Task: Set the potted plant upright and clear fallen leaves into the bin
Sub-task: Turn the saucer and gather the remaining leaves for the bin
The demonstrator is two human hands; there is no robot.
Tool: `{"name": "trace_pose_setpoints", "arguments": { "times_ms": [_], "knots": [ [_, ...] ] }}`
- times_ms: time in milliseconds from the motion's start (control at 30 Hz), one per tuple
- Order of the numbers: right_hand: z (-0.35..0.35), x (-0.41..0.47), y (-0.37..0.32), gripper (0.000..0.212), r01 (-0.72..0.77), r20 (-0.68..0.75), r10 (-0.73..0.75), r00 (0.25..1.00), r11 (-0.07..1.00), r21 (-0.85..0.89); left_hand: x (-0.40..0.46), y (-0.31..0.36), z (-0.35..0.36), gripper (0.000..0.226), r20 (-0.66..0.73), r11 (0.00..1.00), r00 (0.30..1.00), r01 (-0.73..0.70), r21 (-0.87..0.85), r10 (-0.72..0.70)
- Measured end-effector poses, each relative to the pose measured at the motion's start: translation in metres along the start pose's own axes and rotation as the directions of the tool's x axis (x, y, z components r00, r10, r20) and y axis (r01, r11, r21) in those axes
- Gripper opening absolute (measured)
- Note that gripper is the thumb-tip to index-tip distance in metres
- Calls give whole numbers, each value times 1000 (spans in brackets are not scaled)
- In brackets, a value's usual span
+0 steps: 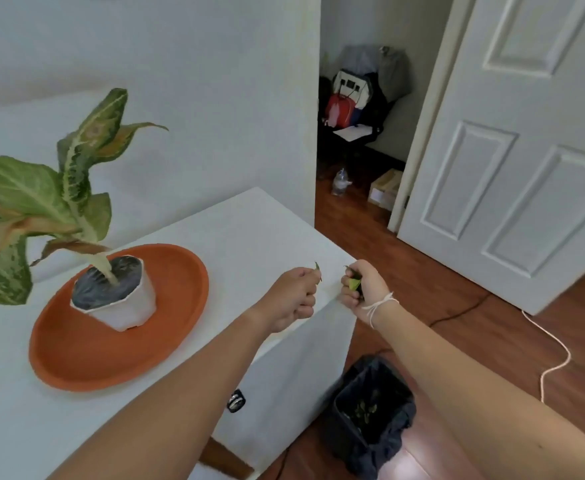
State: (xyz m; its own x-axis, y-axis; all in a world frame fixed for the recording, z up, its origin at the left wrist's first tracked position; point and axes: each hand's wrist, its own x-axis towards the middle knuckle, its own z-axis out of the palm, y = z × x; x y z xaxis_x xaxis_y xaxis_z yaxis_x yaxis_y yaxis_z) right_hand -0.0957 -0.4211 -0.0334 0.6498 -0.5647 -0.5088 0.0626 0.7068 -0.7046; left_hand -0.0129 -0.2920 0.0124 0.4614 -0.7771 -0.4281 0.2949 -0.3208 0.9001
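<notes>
Both leaf-filled grips — table point(284, 230) edge

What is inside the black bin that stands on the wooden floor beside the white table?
The black plastic-lined bin holds a few small green leaves near its bottom. The liner's dark folds cover the rest, so anything beneath them cannot be seen.

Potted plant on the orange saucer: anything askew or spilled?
No spill visible. The white plastic pot stands upright on the round orange saucer, off-centre toward its far-left rim; the plant's stem leans left, with several browning leaves.
</notes>
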Motion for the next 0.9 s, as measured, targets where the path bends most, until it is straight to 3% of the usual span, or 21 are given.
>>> {"name": "trace_pose_setpoints", "arguments": {
  "times_ms": [200, 333, 500, 700, 900],
  "knots": [
    [-93, 13, -22, 27, 38, -177, -21, 984, 995, 95, 42, -25, 84, 27, 162, 987, 975, 158, -9, -154],
    [-150, 25, -21, 26, -3, -307, 25, 951, 997, 72, 73, -49, 129, 15, 191, 956, 942, 290, -43, -277],
    [-207, 42, 3, 27, -132, -436, 143, 889, 990, 54, 112, -87, 164, 15, 124, 896, 890, 444, -27, -438],
    [-253, 72, 61, 24, -307, -523, 342, 781, 939, 155, 154, -160, 175, 26, 32, 781, 784, 621, -64, -621],
    [-302, 116, 141, 27, -384, -564, 479, 672, 877, 288, 201, -255, 179, 33, -70, 686, 682, 722, -92, -728]
  ]
}}
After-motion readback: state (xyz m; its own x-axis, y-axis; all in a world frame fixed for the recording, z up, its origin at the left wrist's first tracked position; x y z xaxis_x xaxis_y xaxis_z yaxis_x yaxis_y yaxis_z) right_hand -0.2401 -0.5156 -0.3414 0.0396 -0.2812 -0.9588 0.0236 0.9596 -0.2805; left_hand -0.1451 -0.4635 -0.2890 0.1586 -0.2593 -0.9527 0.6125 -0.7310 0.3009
